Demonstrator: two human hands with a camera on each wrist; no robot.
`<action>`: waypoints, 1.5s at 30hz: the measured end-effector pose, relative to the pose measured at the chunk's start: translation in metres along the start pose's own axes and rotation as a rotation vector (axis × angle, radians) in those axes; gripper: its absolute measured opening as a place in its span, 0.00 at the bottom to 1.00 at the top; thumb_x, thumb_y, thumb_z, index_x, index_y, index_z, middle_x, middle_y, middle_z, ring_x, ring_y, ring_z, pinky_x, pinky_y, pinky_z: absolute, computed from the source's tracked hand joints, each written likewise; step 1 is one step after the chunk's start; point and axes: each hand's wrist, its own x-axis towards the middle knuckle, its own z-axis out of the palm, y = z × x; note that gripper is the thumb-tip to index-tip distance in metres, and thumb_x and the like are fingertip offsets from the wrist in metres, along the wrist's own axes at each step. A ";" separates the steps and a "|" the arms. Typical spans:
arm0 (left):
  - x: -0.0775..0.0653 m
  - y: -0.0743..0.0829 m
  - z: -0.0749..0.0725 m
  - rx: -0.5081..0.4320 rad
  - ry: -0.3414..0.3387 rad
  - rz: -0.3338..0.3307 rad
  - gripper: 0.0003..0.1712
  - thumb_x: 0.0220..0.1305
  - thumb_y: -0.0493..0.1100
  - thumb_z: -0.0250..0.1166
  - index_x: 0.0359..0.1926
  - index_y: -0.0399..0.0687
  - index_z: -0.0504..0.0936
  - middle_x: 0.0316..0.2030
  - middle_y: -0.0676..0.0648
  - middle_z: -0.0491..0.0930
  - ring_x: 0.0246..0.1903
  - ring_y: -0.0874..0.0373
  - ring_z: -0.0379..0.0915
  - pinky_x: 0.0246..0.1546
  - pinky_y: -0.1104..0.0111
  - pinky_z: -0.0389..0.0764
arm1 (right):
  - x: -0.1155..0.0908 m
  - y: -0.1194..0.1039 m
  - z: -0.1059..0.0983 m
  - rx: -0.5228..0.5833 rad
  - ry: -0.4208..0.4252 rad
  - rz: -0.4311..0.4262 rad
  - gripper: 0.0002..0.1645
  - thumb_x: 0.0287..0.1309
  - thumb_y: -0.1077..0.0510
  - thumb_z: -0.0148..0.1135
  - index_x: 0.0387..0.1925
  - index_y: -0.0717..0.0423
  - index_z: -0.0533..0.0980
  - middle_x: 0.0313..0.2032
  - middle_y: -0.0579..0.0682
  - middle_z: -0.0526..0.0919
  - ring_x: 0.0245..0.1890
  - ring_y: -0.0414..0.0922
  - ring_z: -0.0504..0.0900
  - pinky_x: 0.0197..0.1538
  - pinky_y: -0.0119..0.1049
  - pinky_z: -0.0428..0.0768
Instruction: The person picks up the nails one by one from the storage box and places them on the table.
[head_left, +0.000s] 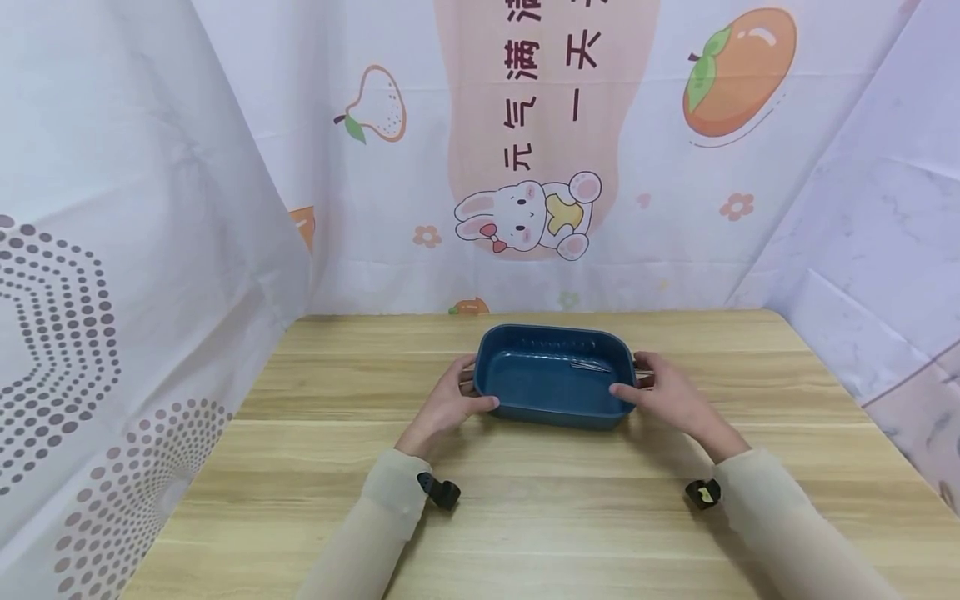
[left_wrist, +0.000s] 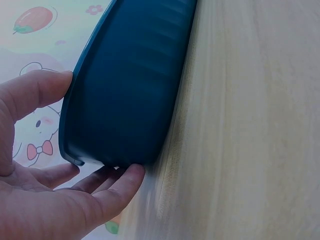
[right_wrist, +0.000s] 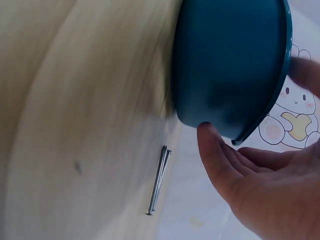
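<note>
A dark blue rectangular plastic box (head_left: 555, 379), open at the top, is held at its two ends, close over the wooden table. My left hand (head_left: 459, 392) grips the left end, thumb at the rim and fingers against the end wall. At the opposite end my right hand (head_left: 663, 392) holds it the same way, its thumb over the near corner. A few thin metal nails (head_left: 591, 367) show inside the box near its right end. In the right wrist view, slim metal nails (right_wrist: 159, 181) lie on the wood beside the box's end.
The light wooden table (head_left: 540, 517) stretches around the box. Behind it hangs a white curtain (head_left: 375, 208) printed with fruit and a rabbit, with more sheets at left and right. Black bands (head_left: 442, 492) sit at the sleeve cuffs.
</note>
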 end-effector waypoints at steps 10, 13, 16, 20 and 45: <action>0.000 0.001 0.001 0.010 0.007 -0.001 0.47 0.52 0.37 0.72 0.70 0.47 0.58 0.63 0.38 0.67 0.60 0.43 0.66 0.59 0.50 0.69 | -0.005 0.000 0.009 0.055 -0.060 0.004 0.57 0.53 0.44 0.68 0.71 0.67 0.48 0.66 0.69 0.59 0.61 0.66 0.65 0.57 0.61 0.69; -0.001 0.002 0.002 0.014 0.008 -0.003 0.47 0.52 0.37 0.72 0.70 0.47 0.58 0.63 0.38 0.66 0.60 0.43 0.66 0.59 0.50 0.69 | -0.007 0.001 0.011 0.072 -0.071 0.019 0.60 0.53 0.43 0.68 0.72 0.67 0.44 0.67 0.69 0.56 0.63 0.67 0.61 0.59 0.62 0.67; -0.002 0.002 0.002 0.014 0.010 -0.001 0.47 0.52 0.37 0.72 0.70 0.47 0.59 0.63 0.38 0.66 0.60 0.43 0.66 0.59 0.50 0.69 | -0.009 0.001 0.013 0.096 -0.080 0.032 0.63 0.52 0.43 0.69 0.73 0.65 0.41 0.69 0.69 0.53 0.65 0.67 0.58 0.60 0.63 0.64; -0.001 0.002 0.002 0.018 0.013 0.000 0.47 0.52 0.37 0.72 0.70 0.46 0.59 0.62 0.38 0.67 0.60 0.43 0.67 0.59 0.50 0.69 | -0.010 -0.001 0.015 0.106 -0.076 0.027 0.64 0.51 0.43 0.69 0.73 0.65 0.39 0.70 0.69 0.50 0.67 0.66 0.54 0.62 0.64 0.60; -0.004 0.005 0.001 0.120 0.027 -0.005 0.48 0.52 0.40 0.73 0.70 0.45 0.57 0.61 0.38 0.68 0.59 0.43 0.67 0.58 0.49 0.69 | -0.007 -0.007 0.020 0.187 -0.068 0.090 0.67 0.49 0.46 0.71 0.74 0.61 0.35 0.72 0.65 0.45 0.69 0.63 0.49 0.65 0.63 0.53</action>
